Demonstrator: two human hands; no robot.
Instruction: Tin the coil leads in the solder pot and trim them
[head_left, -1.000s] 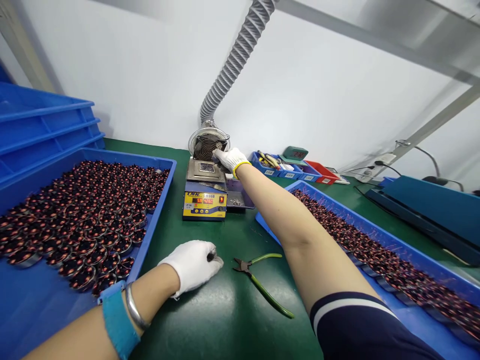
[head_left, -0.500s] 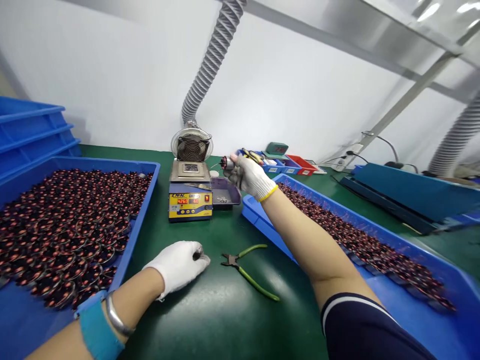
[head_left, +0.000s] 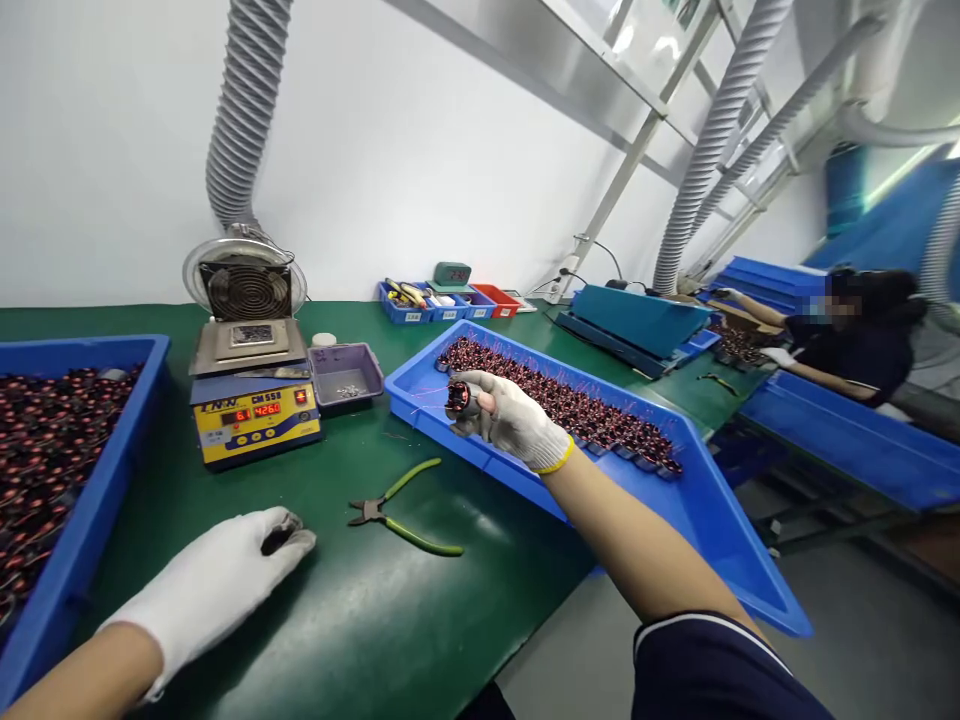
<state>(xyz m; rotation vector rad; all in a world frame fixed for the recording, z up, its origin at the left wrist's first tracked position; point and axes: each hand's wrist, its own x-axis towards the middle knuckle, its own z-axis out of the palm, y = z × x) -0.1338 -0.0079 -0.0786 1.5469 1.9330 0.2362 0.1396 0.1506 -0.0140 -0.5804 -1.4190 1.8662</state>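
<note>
In the head view, my right hand wears a white glove with darkened fingertips. Its thumb and fingers grip a small motor stator, black with reddish windings and thin loose wires, above the near edge of the right blue tray. My left hand, also in a white glove, lies on the green table with fingers curled and thumb near the index tip; whatever it may hold is hidden. Just right of it lie green-handled cutters, jaws pointing left. Rows of similar stators fill part of the right tray.
A solder pot with digital display stands behind my left hand, a purple tray beside it. Another blue tray of stators is at left. Small bins line the wall. A co-worker sits at far right.
The view has turned right, bringing the co-worker into sight. My right hand, still holding the stator, has gone from beside the solder pot to over the right tray. My left hand stays curled.
</note>
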